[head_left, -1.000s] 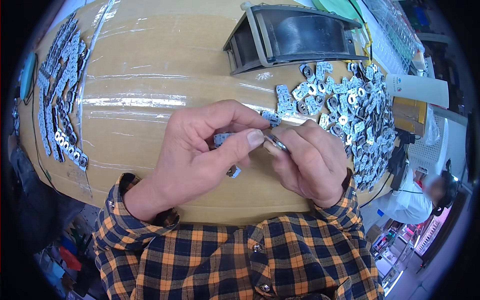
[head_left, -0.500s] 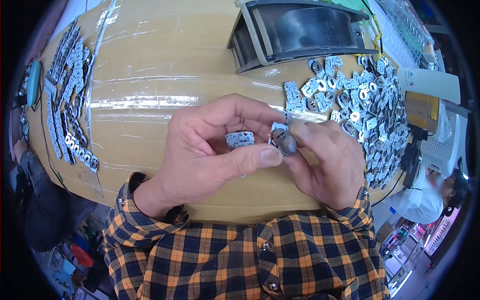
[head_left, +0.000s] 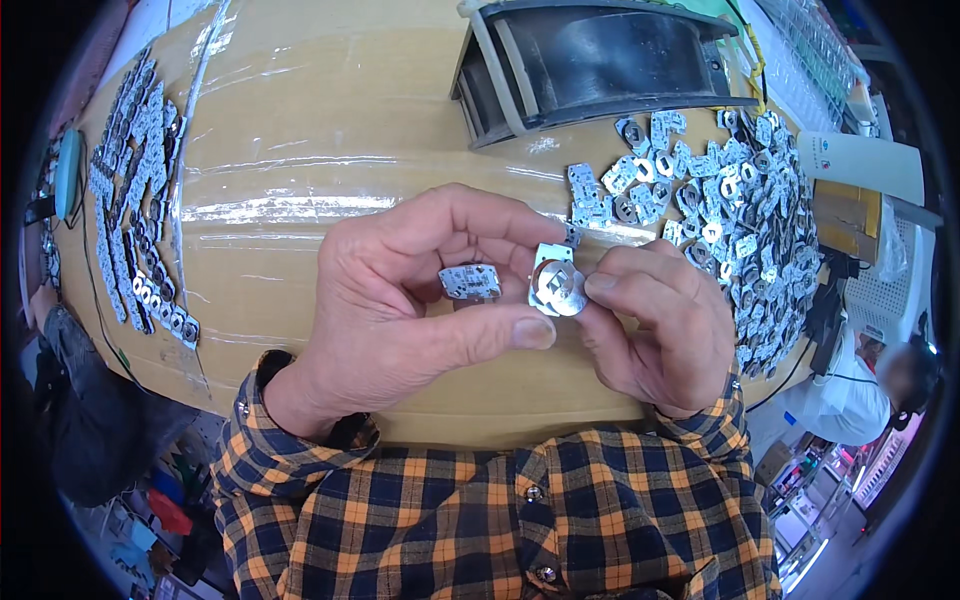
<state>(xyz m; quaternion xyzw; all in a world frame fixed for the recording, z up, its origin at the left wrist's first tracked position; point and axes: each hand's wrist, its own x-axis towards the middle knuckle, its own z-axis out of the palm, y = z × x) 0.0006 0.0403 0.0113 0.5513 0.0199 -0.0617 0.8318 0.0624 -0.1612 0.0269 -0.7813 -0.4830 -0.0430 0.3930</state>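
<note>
Above the middle of the table, both my hands are raised close together. My left hand (head_left: 420, 290) is curled, with one small white circuit board (head_left: 469, 282) tucked in its palm. A second circuit board (head_left: 553, 258), bearing a shiny round metal disc (head_left: 560, 289) that looks like a coin cell, stands between my left fingers and thumb. My right hand (head_left: 655, 320) pinches that board's right edge, at the disc, between thumb and bent fingers. The left fingertips are partly hidden behind this second board.
A big heap of similar circuit boards (head_left: 755, 240) lies at the right. Boards in rows (head_left: 135, 200) lie at the far left. A black fan-like housing (head_left: 610, 65) stands at the back. Other people (head_left: 850, 395) are beyond the table's sides.
The second board has turned, so its disc, dark before, now shows bright and face-on. Both hands have shifted slightly; the board in my left palm has moved a little left.
</note>
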